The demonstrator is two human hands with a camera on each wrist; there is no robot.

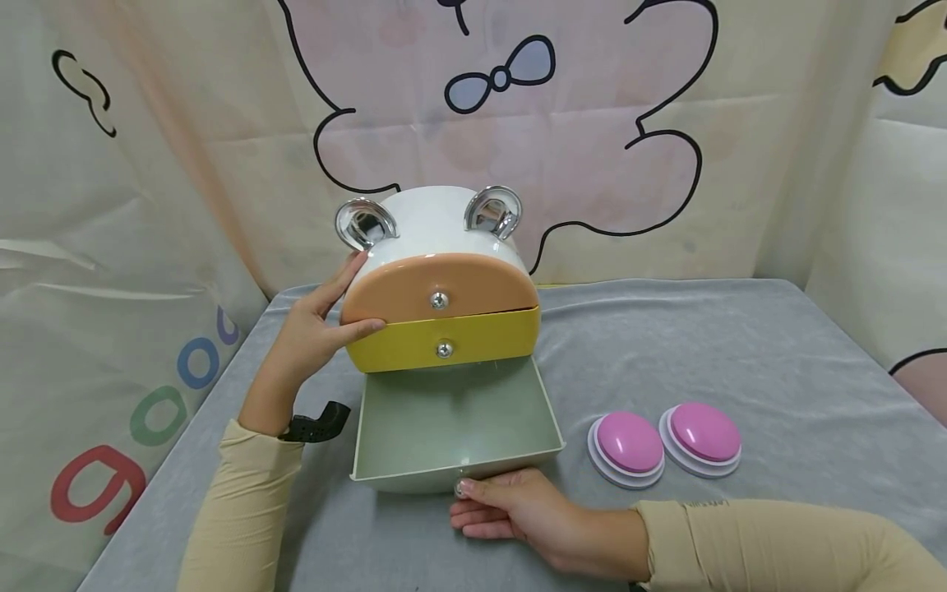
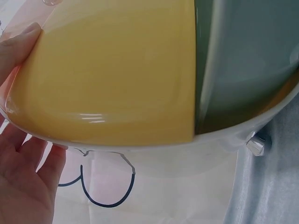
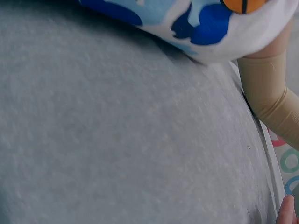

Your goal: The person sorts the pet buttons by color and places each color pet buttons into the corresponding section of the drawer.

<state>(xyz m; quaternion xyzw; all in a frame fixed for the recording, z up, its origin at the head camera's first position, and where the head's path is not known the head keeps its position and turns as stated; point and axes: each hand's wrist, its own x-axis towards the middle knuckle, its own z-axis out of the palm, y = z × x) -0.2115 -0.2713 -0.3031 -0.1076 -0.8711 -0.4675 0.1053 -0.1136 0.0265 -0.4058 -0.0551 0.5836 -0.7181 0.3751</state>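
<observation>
A small bear-shaped drawer cabinet [image 1: 436, 210] with a white shell and silver ears stands on the table. Its orange top drawer [image 1: 392, 288] and yellow middle drawer [image 1: 399, 345] are in, while the green bottom drawer [image 1: 459, 419] is pulled far out and has nothing inside. My left hand [image 1: 314, 333] grips the cabinet's left side, thumb on the front and fingers along the shell; the left wrist view shows that thumb [image 2: 21, 46] near the yellow drawer's edge. At the green drawer's front, my right hand [image 1: 528, 510] pinches the knob [image 1: 460, 487] by thumb and fingers. Only a fingertip [image 3: 286, 210] shows in the right wrist view.
Two pink push-button lights [image 1: 629, 444] with white bases sit close together right of the green drawer. Grey cloth [image 1: 740, 329] covers the table. Printed curtains [image 1: 592, 181] hang behind it and at both sides. Blue-and-white patterned clothing [image 3: 205, 28] borders the table's near edge.
</observation>
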